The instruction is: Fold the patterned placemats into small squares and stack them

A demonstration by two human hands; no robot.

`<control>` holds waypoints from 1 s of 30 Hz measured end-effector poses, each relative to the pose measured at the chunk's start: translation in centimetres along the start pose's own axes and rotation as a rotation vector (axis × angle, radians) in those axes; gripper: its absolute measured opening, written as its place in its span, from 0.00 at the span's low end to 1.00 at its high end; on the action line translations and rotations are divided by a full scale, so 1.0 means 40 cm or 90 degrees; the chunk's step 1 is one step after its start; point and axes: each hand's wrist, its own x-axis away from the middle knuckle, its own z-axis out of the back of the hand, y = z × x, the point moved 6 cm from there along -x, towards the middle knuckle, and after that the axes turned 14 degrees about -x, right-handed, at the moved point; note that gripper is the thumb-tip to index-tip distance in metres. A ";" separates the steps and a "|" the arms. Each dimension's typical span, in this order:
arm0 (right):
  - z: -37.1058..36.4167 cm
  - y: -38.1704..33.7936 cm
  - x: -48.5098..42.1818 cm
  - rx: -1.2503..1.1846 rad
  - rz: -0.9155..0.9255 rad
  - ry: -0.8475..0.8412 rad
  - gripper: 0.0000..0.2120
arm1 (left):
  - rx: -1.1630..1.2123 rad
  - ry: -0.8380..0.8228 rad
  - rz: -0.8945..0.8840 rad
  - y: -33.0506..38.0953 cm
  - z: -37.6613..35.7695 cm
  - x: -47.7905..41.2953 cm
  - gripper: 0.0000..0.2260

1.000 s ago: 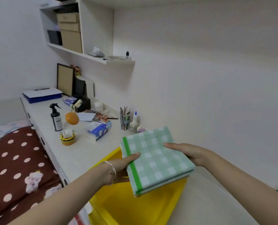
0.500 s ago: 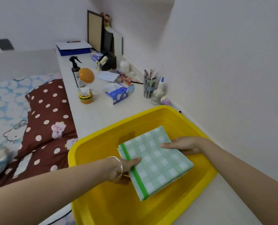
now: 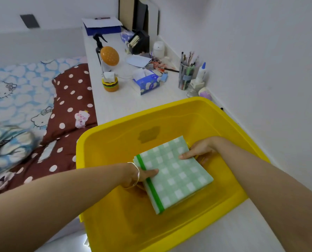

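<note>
As left hand (image 3: 144,176) and right hand (image 3: 197,151) pinch placemats' (image 3: 177,176) edges, bin (image 3: 115,124) walls seem apart.

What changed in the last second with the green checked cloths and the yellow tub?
The stack of folded placemats went down, from above the rim of the yellow tub to low inside it, carried by the left hand and the right hand. Nothing was let go: both hands keep pinching its opposite edges. The tissue box and pen cup on the desk stayed put.
</note>
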 end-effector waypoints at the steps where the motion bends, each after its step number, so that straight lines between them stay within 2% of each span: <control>1: 0.002 -0.002 -0.005 0.005 0.003 0.002 0.33 | -0.013 -0.001 -0.006 0.003 0.005 -0.004 0.27; 10: -0.007 0.007 -0.033 0.009 0.004 0.011 0.32 | -0.142 -0.055 0.025 -0.012 0.024 -0.017 0.33; 18: -0.003 0.003 -0.015 0.033 0.008 0.026 0.30 | -0.292 -0.069 0.091 -0.021 0.045 0.004 0.43; 21: -0.004 0.003 0.000 0.044 0.010 0.040 0.32 | -0.339 -0.068 0.102 -0.023 0.048 0.020 0.47; 24: -0.008 -0.007 0.036 0.060 0.039 0.040 0.40 | -0.403 -0.050 0.100 -0.015 0.054 0.042 0.50; 26: -0.002 -0.011 0.068 0.052 0.057 0.068 0.41 | -0.489 -0.038 0.099 -0.008 0.060 0.068 0.50; 30: 0.016 -0.015 0.157 0.001 0.146 0.205 0.34 | -0.615 -0.012 0.049 0.013 0.071 0.141 0.48</control>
